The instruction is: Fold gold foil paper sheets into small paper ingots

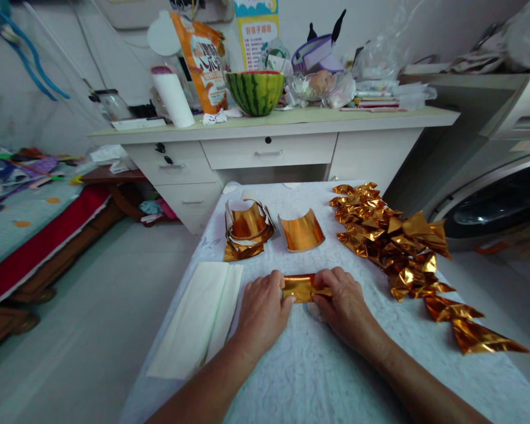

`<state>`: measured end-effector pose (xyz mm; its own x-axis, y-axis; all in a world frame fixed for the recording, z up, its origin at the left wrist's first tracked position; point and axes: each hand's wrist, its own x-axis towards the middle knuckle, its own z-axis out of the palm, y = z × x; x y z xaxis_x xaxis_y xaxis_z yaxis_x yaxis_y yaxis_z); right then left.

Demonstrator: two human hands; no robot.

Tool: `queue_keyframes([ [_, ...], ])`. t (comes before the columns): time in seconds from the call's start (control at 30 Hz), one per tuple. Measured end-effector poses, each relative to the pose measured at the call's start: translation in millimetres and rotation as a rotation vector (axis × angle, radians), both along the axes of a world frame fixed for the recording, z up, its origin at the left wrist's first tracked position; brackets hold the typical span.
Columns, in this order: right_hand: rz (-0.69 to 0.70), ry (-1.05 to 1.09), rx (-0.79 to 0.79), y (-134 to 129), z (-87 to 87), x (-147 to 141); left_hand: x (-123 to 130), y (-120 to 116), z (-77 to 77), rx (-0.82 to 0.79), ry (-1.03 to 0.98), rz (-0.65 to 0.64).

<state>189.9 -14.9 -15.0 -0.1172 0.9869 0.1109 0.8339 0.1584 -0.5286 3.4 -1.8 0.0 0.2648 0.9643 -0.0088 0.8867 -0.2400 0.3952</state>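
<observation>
Our L hand (265,309) & R hand (345,301) pinched part-rolled foil (298,288); twisted pcs (375,232) were prob. done, curled sheets (302,232) left.

Single view, head-worn; the camera looks from above the near end of the table (322,371), facing forward and tilted down; the left hand (265,306) and right hand (344,297) lie close to the lens, just below centre; the desk (269,154) stands farther off, facing the camera; the wide field takes in the bed (48,235) at left and the washing machine (477,156) at right.
</observation>
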Motion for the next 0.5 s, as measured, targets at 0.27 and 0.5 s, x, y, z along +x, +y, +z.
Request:
queue_keyframes([
  [0.27, 0.003, -0.115, 0.015, -4, 3.8, -5, -6, 4, -1.4, -0.032, -0.041, -0.084],
  [0.5, -0.049, -0.277, 0.007, -2, 10.5, -18, -8, 4, -3.5, -0.034, -0.03, -0.096],
])
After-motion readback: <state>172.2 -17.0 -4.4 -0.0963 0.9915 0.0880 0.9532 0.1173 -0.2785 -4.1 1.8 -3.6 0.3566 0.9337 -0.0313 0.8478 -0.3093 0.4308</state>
